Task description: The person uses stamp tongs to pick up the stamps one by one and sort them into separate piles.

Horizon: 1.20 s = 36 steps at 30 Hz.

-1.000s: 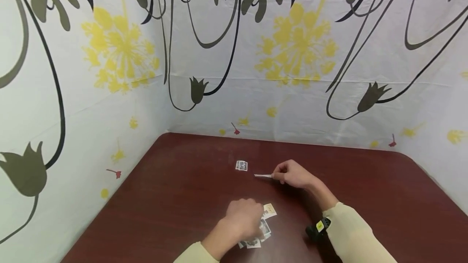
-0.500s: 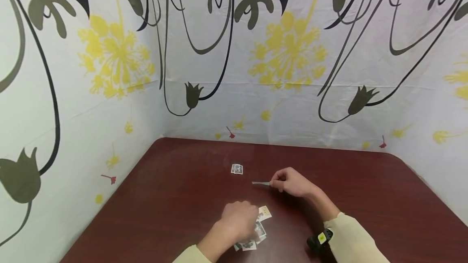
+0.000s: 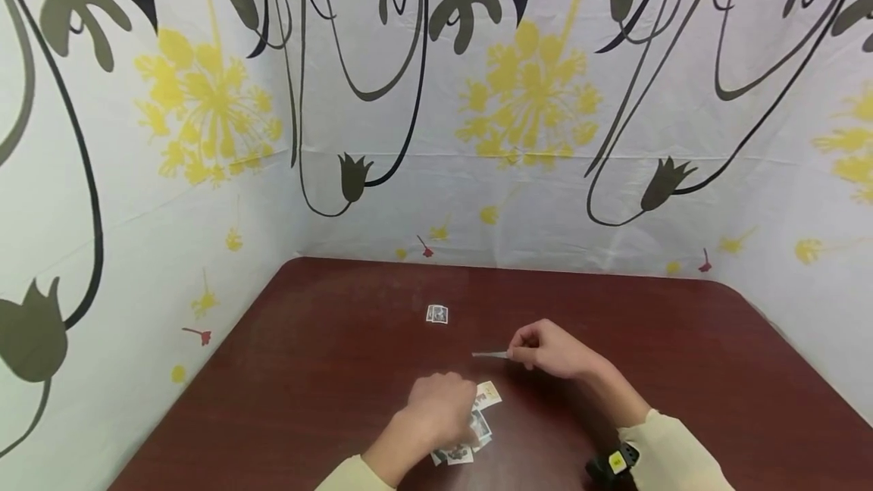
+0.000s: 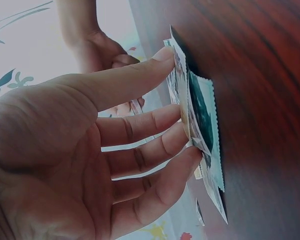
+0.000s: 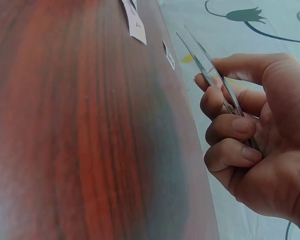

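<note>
A small pile of postage stamps (image 3: 460,456) with perforated edges lies on the dark red table. My left hand (image 3: 439,409) is over it, hiding part of it. In the left wrist view, the thumb and spread fingertips rest on the top stamps, and a teal-bordered stamp (image 4: 205,120) shows beneath. My right hand (image 3: 551,348) holds metal tweezers (image 3: 488,355), pointing left above the table beyond the pile. The right wrist view shows the fingers curled round the tweezers (image 5: 230,93), whose tips are apart with nothing between them.
Two overlapping stamps (image 3: 438,314) lie farther back on the table (image 3: 341,339). A patterned white cloth (image 3: 518,211) hangs behind the table and along its left side. A black device (image 3: 617,462) is strapped at the right wrist.
The right hand and tweezers have come slightly nearer to the person, away from the two far stamps. The left hand stays on the pile. The head view has shifted a little.
</note>
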Tool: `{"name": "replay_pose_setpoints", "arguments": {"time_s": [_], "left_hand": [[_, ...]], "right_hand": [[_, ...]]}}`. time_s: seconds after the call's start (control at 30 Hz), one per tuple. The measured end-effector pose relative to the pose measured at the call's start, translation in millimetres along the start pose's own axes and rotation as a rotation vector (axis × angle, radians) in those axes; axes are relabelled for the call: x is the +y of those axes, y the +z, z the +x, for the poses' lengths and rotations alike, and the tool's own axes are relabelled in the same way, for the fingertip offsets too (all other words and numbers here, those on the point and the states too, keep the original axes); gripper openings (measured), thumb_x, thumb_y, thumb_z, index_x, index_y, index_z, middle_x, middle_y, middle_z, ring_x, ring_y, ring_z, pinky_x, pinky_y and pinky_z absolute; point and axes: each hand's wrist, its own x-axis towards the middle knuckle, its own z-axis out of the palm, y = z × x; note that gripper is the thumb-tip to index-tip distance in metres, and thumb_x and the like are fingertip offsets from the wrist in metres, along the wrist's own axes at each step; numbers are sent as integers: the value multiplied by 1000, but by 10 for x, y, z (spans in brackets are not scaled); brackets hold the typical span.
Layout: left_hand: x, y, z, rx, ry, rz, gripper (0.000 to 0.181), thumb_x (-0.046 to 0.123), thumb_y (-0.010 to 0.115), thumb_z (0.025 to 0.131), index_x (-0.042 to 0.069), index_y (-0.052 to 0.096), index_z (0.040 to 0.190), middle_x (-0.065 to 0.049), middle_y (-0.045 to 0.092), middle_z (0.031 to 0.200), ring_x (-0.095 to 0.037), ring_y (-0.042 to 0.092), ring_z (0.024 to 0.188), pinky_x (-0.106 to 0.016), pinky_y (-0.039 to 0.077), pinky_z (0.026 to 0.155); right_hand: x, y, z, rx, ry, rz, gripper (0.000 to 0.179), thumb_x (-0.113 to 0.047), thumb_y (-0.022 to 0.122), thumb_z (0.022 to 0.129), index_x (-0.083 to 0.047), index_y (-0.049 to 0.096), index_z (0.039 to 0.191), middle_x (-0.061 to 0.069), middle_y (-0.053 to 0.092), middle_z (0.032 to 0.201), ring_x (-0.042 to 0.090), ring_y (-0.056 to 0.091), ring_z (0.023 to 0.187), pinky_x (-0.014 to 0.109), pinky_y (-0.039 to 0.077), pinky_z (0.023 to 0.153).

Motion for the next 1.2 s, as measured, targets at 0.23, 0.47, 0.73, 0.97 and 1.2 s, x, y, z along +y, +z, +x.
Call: {"name": "replay_pose_setpoints", "arguments": {"time_s": [0.23, 0.47, 0.73, 0.97, 1.2], "left_hand": [[5, -26, -6, -15, -2, -19, 42, 43, 97, 70, 20, 61, 73, 5, 62, 75, -15, 57, 64, -36, 51, 59], [7, -28, -12, -4, 6, -18, 42, 43, 97, 69, 20, 61, 73, 4, 63, 75, -16, 58, 64, -37, 50, 57], [1, -18, -13, 1, 21, -14, 44, 43, 96, 69, 21, 58, 69, 5, 61, 74, -16, 58, 64, -37, 51, 56], [-6, -19, -15, 4, 28, -20, 43, 42, 95, 71, 21, 58, 70, 6, 58, 70, -14, 55, 61, -36, 49, 55], [-15, -34, -3, -2, 35, -31, 44, 42, 95, 73, 20, 57, 71, 7, 55, 69, -13, 52, 60, -34, 47, 53]], "right_hand": [[-1, 7, -154, -35, 1, -12, 19, -20, 68, 102, -6, 77, 94, -1, 60, 67, 6, 51, 58, 25, 44, 59], [6, 41, -282, -61, 11, 0, 18, -19, 68, 101, -6, 78, 94, -3, 59, 66, 5, 53, 58, 25, 46, 57], [-7, 116, -390, -71, -8, 41, 16, -18, 69, 100, -7, 78, 92, -7, 58, 65, 3, 53, 57, 23, 46, 56], [17, 184, -445, -90, -21, 74, 14, -16, 70, 98, -7, 78, 91, 0, 60, 64, 2, 54, 57, 21, 45, 56], [18, 201, -493, -119, -13, 110, 13, -14, 68, 97, -7, 79, 92, 1, 61, 64, 2, 54, 58, 21, 45, 58]]}}
